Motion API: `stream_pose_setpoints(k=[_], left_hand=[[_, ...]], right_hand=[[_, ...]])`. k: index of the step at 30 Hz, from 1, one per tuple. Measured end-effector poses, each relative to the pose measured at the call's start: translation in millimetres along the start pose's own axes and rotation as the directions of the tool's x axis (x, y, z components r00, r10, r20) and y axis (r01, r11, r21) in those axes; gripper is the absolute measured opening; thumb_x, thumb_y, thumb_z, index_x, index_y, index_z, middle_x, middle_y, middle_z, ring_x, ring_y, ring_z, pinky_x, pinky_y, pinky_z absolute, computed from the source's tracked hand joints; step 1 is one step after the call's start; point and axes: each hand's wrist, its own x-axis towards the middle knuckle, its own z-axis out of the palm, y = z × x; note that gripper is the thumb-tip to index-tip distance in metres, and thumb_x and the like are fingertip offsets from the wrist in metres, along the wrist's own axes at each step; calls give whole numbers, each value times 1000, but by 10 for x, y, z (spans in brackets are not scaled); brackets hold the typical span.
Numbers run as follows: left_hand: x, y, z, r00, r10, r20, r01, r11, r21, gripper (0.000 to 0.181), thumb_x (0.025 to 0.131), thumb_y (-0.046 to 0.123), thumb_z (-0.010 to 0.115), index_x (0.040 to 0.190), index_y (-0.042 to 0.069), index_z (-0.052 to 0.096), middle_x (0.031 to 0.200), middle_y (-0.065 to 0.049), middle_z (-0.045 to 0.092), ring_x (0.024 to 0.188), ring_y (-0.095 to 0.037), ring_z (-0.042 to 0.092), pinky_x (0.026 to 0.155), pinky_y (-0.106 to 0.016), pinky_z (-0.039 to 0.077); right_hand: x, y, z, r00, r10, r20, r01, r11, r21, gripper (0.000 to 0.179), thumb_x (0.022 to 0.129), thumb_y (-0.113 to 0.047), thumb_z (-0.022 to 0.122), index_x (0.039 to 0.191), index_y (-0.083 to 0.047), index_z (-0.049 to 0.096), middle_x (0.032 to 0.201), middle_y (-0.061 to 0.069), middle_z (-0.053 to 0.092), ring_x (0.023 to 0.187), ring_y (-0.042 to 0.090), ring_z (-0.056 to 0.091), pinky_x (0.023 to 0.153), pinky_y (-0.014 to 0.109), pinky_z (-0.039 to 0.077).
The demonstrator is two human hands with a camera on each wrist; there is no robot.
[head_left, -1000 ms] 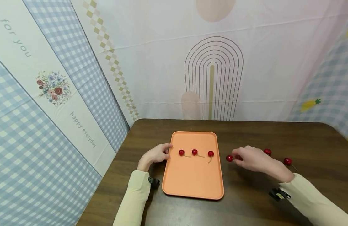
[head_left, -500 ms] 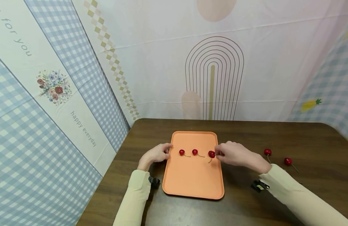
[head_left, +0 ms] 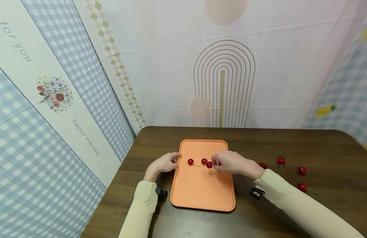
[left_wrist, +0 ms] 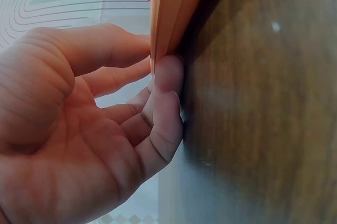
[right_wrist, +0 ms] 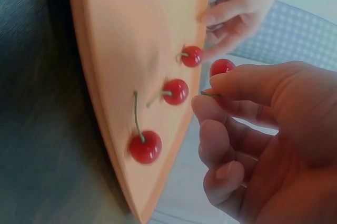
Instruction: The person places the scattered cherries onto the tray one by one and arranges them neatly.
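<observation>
1. Surface [head_left: 260, 142]: orange tray [head_left: 201, 191] carried at lower centre of frame, long axis running up-down.
2. Left hand [head_left: 163, 162]: tray's left rim pinched by fingers.
3. Right hand [head_left: 232, 162]: held over tray's right half, nearer to middle cherry [head_left: 204, 161] than left hand.
4. Held cherry [head_left: 209, 165]: gripped by stem [right_wrist: 209, 94] in right fingers, positioned left of fingertips, just right of middle cherry; height gap can't be read.

Three cherries [right_wrist: 178, 91] on tray [head_left: 201, 195]; four cherries [head_left: 281, 161] right of it

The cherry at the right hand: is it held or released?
Held: the right hand pinches the cherry; the right wrist view shows it off the tray.
</observation>
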Motion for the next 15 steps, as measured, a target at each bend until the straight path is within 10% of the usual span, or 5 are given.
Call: stream_pose_setpoints(k=[15], left_hand=[[1, -4, 3, 1000, 26, -1, -26, 1000, -1, 54, 89, 2, 56, 142, -2, 47, 82, -6, 57, 64, -13, 49, 59, -24, 40]], right_hand=[[340, -253, 208, 996, -73, 53, 74, 997, -27, 14, 88, -14, 66, 75, -18, 64, 69, -9, 58, 60, 8, 49, 57, 25, 40]])
